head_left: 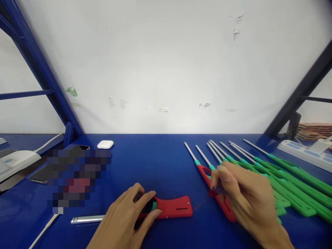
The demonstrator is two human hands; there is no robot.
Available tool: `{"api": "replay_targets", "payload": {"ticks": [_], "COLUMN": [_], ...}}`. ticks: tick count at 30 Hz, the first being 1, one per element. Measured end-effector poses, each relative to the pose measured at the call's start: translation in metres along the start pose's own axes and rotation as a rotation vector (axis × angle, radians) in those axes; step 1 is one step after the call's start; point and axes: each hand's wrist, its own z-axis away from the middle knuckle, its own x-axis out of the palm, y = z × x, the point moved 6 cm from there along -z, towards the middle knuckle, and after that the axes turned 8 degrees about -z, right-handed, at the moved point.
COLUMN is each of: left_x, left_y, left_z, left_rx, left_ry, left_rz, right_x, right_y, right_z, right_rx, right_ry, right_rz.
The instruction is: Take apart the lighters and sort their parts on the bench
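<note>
My left hand (127, 216) lies over a red gas lighter (178, 207) with a silver tube, which rests flat on the blue table and points left. Its thumb and fingers grip the lighter around the trigger opening. My right hand (246, 197) is closed in a pinch on a small, partly clear thing with a red part, mostly hidden by the fingers. Beneath and beside that hand lies a second red gas lighter (203, 173), its tube pointing away. Several green gas lighters (293, 166) lie side by side to its right.
A white earphone case (105, 144) and a dark phone (41, 173) sit at the left, near a pixelated patch and a white cable (44, 230). White power strips stand at the left and right (306, 152). Blue metal posts (49, 76) and a white wall (166, 69) bound the table.
</note>
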Motion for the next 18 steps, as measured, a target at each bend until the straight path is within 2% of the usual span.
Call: {"api": "replay_targets", "payload": {"ticks": [11, 18], "left_x": [0.0020, -0.0020], "left_y": [-0.0016, 0.0013], "left_z": [-0.0024, -0.0017], "left_rx": [-0.006, 0.003], "left_ry": [-0.037, -0.010], "left_rz": [0.011, 0.019], "right_x": [-0.0016, -0.0028], "right_y": [0.0083, 0.0080], "right_z": [0.0071, 0.0078], "right_rx": [0.022, 0.014], "right_ry": [0.049, 0.091], "right_rz": [-0.006, -0.012]}}
